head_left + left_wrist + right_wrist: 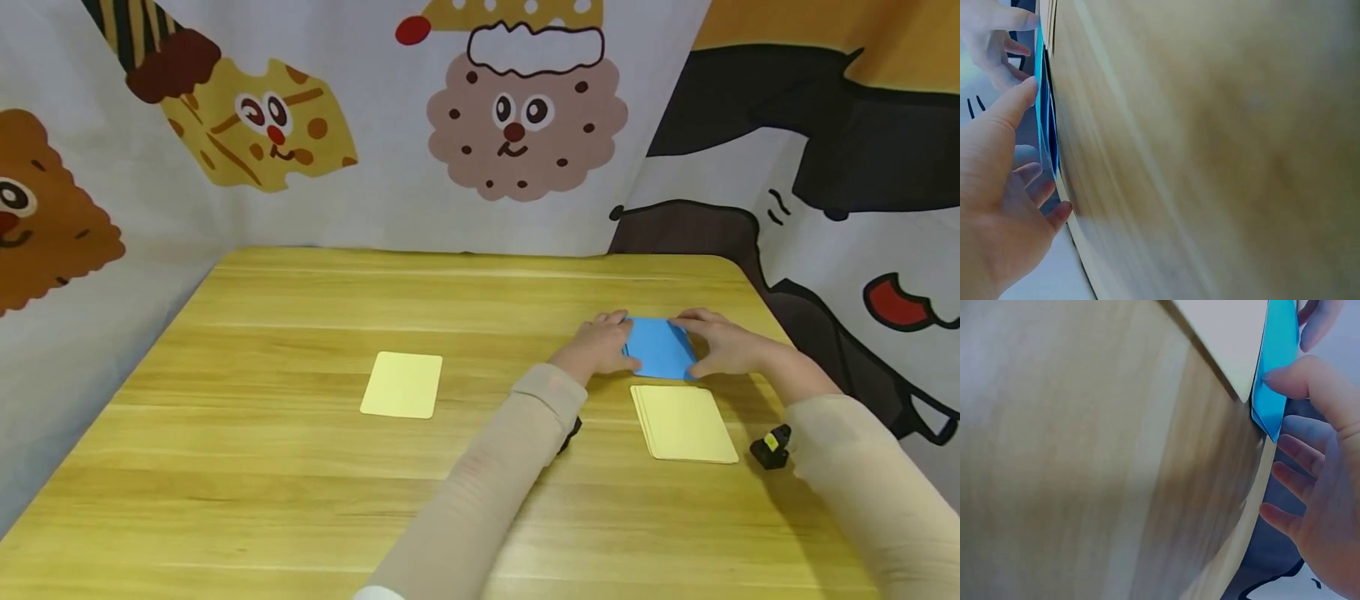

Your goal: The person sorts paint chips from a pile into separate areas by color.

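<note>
A small stack of square blue paper sheets (662, 348) lies toward the far right of the table, between the two hands. My left hand (600, 345) grips its left side, thumb at the near corner and fingers at the far one. On the opposite side my right hand (722, 343) holds the right edge, its thumb (1294, 378) on the near corner. Seen edge-on in the left wrist view, the blue sheets (1044, 106) are slightly fanned apart. Just nearer than them lies a stack of pale yellow paper sheets (688, 423).
One pale yellow sheet (402, 385) lies by itself left of the arms. Small black devices, one with a yellow mark (771, 447), show beside the sleeves. The wooden table (225, 500) ends at a cartoon-printed curtain (390, 208) behind.
</note>
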Tool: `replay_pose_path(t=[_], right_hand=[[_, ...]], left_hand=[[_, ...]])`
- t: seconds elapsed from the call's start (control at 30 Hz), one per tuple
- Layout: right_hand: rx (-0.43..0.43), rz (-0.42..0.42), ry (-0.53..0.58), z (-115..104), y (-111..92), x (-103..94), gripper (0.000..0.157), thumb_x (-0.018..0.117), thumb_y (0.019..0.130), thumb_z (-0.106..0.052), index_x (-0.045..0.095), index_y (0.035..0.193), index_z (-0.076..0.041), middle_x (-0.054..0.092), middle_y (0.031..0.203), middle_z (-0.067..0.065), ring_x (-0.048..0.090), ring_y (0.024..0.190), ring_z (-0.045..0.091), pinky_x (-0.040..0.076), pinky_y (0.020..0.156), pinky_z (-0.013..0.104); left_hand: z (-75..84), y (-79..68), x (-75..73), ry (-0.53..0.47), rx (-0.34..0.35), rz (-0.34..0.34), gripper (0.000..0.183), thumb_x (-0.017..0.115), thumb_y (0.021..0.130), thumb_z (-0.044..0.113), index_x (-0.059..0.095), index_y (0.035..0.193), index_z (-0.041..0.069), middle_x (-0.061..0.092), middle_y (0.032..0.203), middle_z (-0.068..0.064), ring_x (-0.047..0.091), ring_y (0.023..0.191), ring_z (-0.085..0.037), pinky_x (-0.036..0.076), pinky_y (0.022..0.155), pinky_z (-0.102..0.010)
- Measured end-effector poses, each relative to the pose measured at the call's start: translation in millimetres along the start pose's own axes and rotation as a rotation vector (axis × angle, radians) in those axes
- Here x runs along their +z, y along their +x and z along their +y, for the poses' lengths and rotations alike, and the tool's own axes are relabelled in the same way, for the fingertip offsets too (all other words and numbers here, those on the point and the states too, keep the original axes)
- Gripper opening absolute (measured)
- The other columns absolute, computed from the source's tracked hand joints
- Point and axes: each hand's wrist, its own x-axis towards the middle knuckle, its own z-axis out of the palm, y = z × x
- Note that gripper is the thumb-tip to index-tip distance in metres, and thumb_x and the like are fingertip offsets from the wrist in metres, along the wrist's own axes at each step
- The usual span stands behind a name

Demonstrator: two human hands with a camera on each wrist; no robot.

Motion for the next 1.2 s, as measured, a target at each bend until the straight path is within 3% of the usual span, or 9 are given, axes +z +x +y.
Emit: replay_pose_path(t=[0.27, 0.47, 0.77, 0.93, 1.2], right_hand=[[-0.01, 0.073, 0.033, -5, -6, -1.5, 0.097, 0.082, 0.074, -0.037, 0.032, 0.145, 0.006, 0.022, 0.145, 0.031, 0.019, 0.13, 0.052, 0.024, 0.095, 0.069], [-0.001, 0.13, 0.065, -15, -14, -2.8, 0.1, 0.082, 0.074, -0.04, 0.03, 0.147, 0.003, 0.021, 0.147, 0.03, 0.018, 0.131, 0.052, 0.024, 0.094, 0.07], [-0.057, 0.337, 0.089, -35, -24, 7.2, 0.097, 0.083, 0.074, -0.033, 0.03, 0.149, -0.003, 0.027, 0.145, 0.027, 0.025, 0.127, 0.053, 0.026, 0.088, 0.073], [-0.099, 0.396, 0.07, -54, -25, 16.8, 0.094, 0.083, 0.074, -0.033, 0.033, 0.148, -0.003, 0.031, 0.143, 0.026, 0.029, 0.125, 0.052, 0.028, 0.088, 0.072], [-0.13, 0.455, 0.076, -89, -21, 28.4, 0.098, 0.083, 0.073, -0.035, 0.03, 0.15, -0.006, 0.032, 0.144, 0.025, 0.032, 0.124, 0.053, 0.029, 0.086, 0.073]], left_hand=[[-0.1, -7.4, -4.3, -0.035, 0.027, -0.002, 0.085, 0.048, 0.089, 0.064, 0.016, 0.155, 0.022, 0.01, 0.159, 0.006, 0.011, 0.143, -0.016, 0.02, 0.111, -0.033], [-6.3, -17.9, -7.1, -0.05, 0.073, 0.07, 0.085, 0.052, 0.09, 0.061, 0.02, 0.154, 0.015, 0.014, 0.158, 0.001, 0.014, 0.143, -0.019, 0.02, 0.111, -0.034], [-18.0, -35.0, -12.4, -0.083, 0.14, 0.161, 0.092, 0.059, 0.084, 0.063, 0.022, 0.154, 0.016, 0.019, 0.157, 0.0, 0.016, 0.142, -0.019, 0.02, 0.112, -0.039], [-27.6, -50.5, -16.5, -0.111, 0.183, 0.227, 0.095, 0.064, 0.081, 0.063, 0.025, 0.153, 0.015, 0.025, 0.155, -0.002, 0.02, 0.14, -0.02, 0.022, 0.11, -0.041], [-41.4, -89.0, -22.4, -0.173, 0.258, 0.257, 0.099, 0.065, 0.079, 0.063, 0.023, 0.153, 0.013, 0.023, 0.156, -0.003, 0.018, 0.141, -0.02, 0.017, 0.112, -0.043]])
